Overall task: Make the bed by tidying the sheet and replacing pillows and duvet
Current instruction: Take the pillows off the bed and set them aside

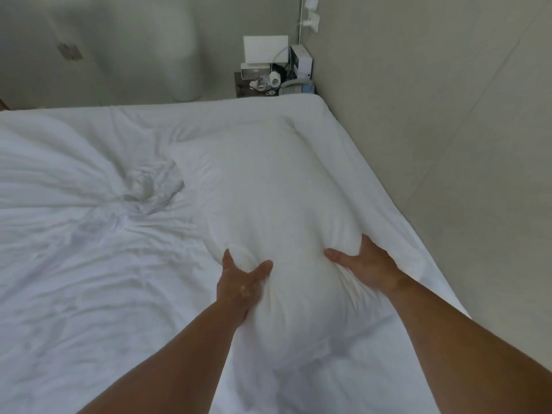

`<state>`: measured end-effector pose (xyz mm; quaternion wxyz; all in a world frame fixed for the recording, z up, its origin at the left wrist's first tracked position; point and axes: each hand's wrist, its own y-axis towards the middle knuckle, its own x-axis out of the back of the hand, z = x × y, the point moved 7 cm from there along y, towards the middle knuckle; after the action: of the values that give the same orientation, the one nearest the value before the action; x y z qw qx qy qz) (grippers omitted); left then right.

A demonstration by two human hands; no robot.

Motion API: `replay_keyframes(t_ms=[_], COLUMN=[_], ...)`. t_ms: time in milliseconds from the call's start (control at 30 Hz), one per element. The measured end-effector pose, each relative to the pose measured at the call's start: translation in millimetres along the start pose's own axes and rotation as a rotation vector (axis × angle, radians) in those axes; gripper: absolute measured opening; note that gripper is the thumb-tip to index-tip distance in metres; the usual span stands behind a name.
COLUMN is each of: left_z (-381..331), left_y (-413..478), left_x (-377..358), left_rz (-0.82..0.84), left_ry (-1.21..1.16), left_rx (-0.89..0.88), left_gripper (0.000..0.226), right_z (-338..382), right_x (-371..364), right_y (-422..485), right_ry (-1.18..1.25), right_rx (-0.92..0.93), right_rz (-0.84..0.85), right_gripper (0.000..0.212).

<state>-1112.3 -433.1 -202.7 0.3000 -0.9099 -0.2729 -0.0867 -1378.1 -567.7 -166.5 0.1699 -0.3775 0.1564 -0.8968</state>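
The task was, in my judgement, somewhere in its middle part. One pillow [268, 189] lay lengthwise on the right side of the bed [304, 106], near the wall [433, 115], with its far end pointing to the corner of the mattress and its near end between the two hands. The left hand [239, 282] gripped the near left part of the pillow, with the thumb and the fingers spread and pressed deep into the soft filling. The right hand [364, 264] gripped the near right edge, the thumb on top and the other fingers curled around the side, where I could not see them fully. So the pillow was being put in place, but it was not yet released, and I cannot tell if this was its final position. The sheet [74, 264] was not tidy: on the left half it had many wrinkles, which ran together into one twisted knot [140, 198] just beside the pillow. This smoothing was left to do. I could not see any duvet with certainty, so it probably also remained to be put back. By count there were one pillow, one sheet, one bed, two hands, and one cluttered nightstand [245, 88] behind the far corner of the bed.
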Motion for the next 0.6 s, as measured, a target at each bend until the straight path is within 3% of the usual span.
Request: replay_keyframes(t_ms=[67, 167, 267, 333, 400, 467, 533, 600], left_z=[4.0, 25.7, 34.1, 35.3, 32.7, 30.7, 17.2, -5.3], left_y=[-15.8, -43.7, -58.6, -50.8, -41.2, -40.2, -62.2, -94.6], left_x=[25.9, 77.7, 114.9, 117.5, 104.0, 88.4, 78.7, 77.7], left_rz=[-0.003, 0.044, 0.145, 0.163, 0.177, 0.159, 0.145, 0.118], left_ry=[-0.021, 0.011, 0.027, 0.038, 0.036, 0.001, -0.023, -0.02], left_rx=[-0.049, -0.045, 0.028, 0.083, 0.062, 0.004, -0.112, -0.216], left_gripper=[0.1, 0.074, 0.101, 0.125, 0.128, 0.115, 0.077, 0.057], right_z=[10.4, 7.7, -2.9, -7.8, -6.6, 1.3, 12.9, 21.3], right_x=[-10.2, -32.5, -49.4, -57.1, -69.9, -79.9, -78.7, -68.0], right_y=[-29.7, -79.3, -84.1, -70.4, -63.4, -66.2, -79.9, -104.9], right_ry=[0.01, 0.025, 0.066, 0.154, 0.293, 0.389, 0.477, 0.537], right_rx=[0.034, 0.02, -0.045, -0.075, -0.057, 0.022, 0.091, 0.119], right_rz=[0.002, 0.111, 0.203, 0.179, 0.139, 0.112, 0.093, 0.097], right_gripper=[0.107, 0.113, 0.106, 0.122, 0.129, 0.115, 0.09, 0.072])
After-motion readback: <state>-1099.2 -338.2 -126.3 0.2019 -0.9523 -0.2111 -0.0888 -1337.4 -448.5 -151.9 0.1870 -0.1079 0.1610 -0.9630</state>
